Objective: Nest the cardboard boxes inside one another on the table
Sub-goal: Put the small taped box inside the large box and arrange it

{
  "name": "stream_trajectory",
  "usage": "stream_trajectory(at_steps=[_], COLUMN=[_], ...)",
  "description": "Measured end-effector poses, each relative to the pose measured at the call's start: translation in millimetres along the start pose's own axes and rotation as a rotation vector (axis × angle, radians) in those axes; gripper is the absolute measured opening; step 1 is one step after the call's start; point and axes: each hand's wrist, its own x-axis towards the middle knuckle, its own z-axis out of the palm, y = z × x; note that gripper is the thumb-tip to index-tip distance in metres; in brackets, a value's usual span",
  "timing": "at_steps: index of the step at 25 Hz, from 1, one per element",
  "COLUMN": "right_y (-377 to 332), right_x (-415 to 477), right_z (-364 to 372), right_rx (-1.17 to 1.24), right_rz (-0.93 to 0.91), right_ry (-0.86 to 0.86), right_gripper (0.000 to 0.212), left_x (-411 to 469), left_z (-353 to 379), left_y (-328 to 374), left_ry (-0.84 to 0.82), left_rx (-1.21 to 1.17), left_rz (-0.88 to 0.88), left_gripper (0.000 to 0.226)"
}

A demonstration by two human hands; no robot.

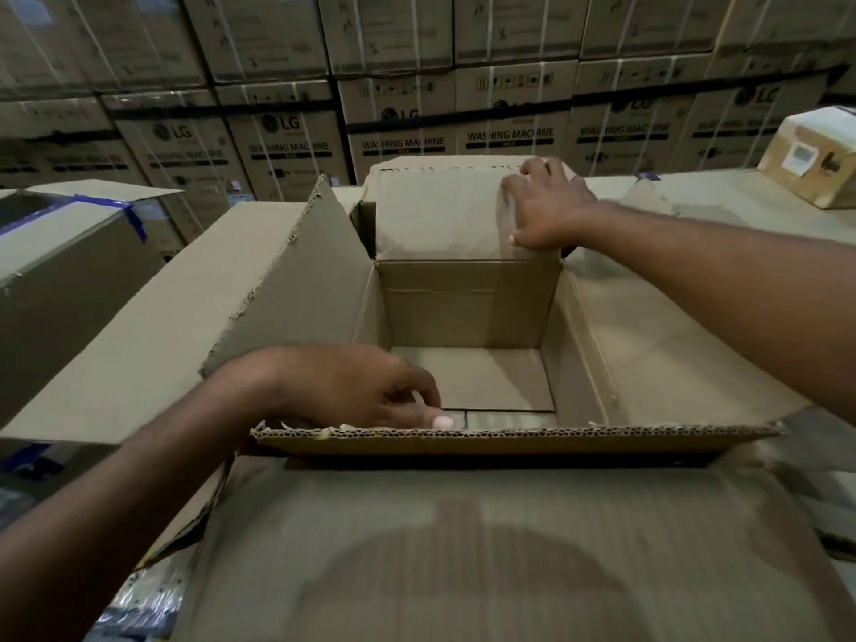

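My left hand [366, 391] pinches the near flap [509, 440] of the open box [468, 303] mid-table; my right hand [544, 208] lies flat, fingers spread, pressing its far flap [440, 215] back. Judged step: clearing the mouth, next needs a smaller box dropped in squarely. Left fingertips hidden behind the flap; table mostly covered.

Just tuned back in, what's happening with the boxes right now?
A person is working on an open cardboard box with both bare hands. The right hand presses on the far flap, which stands up; the left hand rests at the near flap, fingers curled over its edge. The box looks empty inside, so nothing is nested in it yet. A smaller taped box sits far right. Stacked washing machine cartons fill the background.
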Motion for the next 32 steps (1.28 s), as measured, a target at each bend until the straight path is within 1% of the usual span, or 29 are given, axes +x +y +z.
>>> stream_trajectory(at_steps=[2, 3, 5, 6, 7, 9, 11, 13, 15, 17, 19, 20, 21, 22, 23, 24, 25, 27, 29, 30, 31, 32], right_y=[-10.0, -14.0, -18.3, -18.4, -17.9, -12.0, -0.6, 11.0, 16.5, 15.1, 14.3, 14.6, 15.3, 14.5, 13.2, 11.3, 8.1, 2.9, 3.0, 4.3, 6.2, 6.8], right_x=[-16.2, -26.6, -52.1, -66.9, -82.7, -113.0, -136.5, -152.9, -162.2, -163.9, -159.1, -155.9, -152.9, -151.4, -149.9, -148.7, -149.2, -154.5, -166.7, -173.9, -182.1, -189.6], right_z=[-18.5, -30.1, -51.6, -58.2, -61.7, -61.8, -60.6, -61.2, -59.6, -58.3, -61.7, -64.2, -65.4, -65.1, -62.7, -60.1, -59.8, -65.7, -73.3, -73.2, -72.2, -71.6], right_rx=[-0.047, -0.077, -0.173, -0.233, -0.291, -0.364, -0.346, -0.23, -0.074, 0.036, 0.083, 0.085, 0.046, -0.05, -0.167, -0.243, -0.234, -0.042, 0.179, 0.235, 0.25, 0.246], right_rz=[-0.054, -0.077, -0.086, -0.069, -0.036, 0.084, 0.241, 0.357, 0.41, 0.426, 0.393, 0.375, 0.348, 0.299, 0.226, 0.135, 0.05, -0.069, -0.128, -0.146, -0.165, -0.176], right_ry=[-0.028, -0.068, -0.192, -0.245, -0.271, -0.271, -0.245, -0.215, -0.163, -0.078, -0.028, -0.031, -0.043, -0.058, -0.077, -0.106, -0.175, -0.425, -0.699, -0.785, -0.837, -0.866], right_gripper=[0.078, 0.075, 0.07, 0.067, 0.064, 0.059, 0.055, 0.051, 0.046, 0.044, 0.043, 0.044, 0.045, 0.047, 0.051, 0.057, 0.062, 0.068, 0.069, 0.07, 0.074, 0.079], left_x=[-10.9, -15.1, -22.5, -25.9, -29.8, -36.1, -38.6, -37.5, -33.2, -29.4, -28.4, -28.1, -27.2, -26.5, -24.3, -22.7, -23.1, -27.9, -35.1, -39.4, -43.3, -46.2], left_z=[-6.4, -9.3, -13.4, -14.2, -14.5, -16.0, -17.5, -20.5, -24.5, -29.1, -32.6, -33.4, -31.8, -28.0, -24.5, -22.1, -21.0, -22.0, -21.9, -22.2, -21.4, -19.3], left_y=[-1.5, -4.6, -12.3, -16.9, -21.9, -29.8, -36.9, -43.2, -47.4, -48.3, -47.6, -46.7, -45.8, -43.2, -41.4, -39.8, -36.7, -31.4, -29.7, -28.8, -25.5, -22.9], left_ry=[0.166, 0.254, 0.402, 0.463, 0.531, 0.672, 0.756, 0.793, 0.815, 0.841, 0.856, 0.85, 0.837, 0.807, 0.762, 0.692, 0.594, 0.363, 0.187, 0.131, 0.082, 0.042], left_rx=[0.204, 0.344, 0.585, 0.631, 0.614, 0.459, 0.341, 0.241, 0.136, 0.062, 0.022, 0.024, 0.083, 0.224, 0.402, 0.545, 0.578, 0.454, 0.328, 0.265, 0.195, 0.135], left_rz=[-0.129, -0.181, -0.294, -0.367, -0.431, -0.487, -0.517, -0.561, -0.563, -0.548, -0.549, -0.555, -0.566, -0.56, -0.518, -0.433, -0.329, -0.2, -0.138, -0.129, -0.118, -0.094], left_gripper=[0.058, 0.055, 0.048, 0.047, 0.048, 0.05, 0.051, 0.05, 0.05, 0.059, 0.064, 0.065, 0.066, 0.067, 0.067, 0.067, 0.064, 0.063, 0.071, 0.079, 0.091, 0.097])
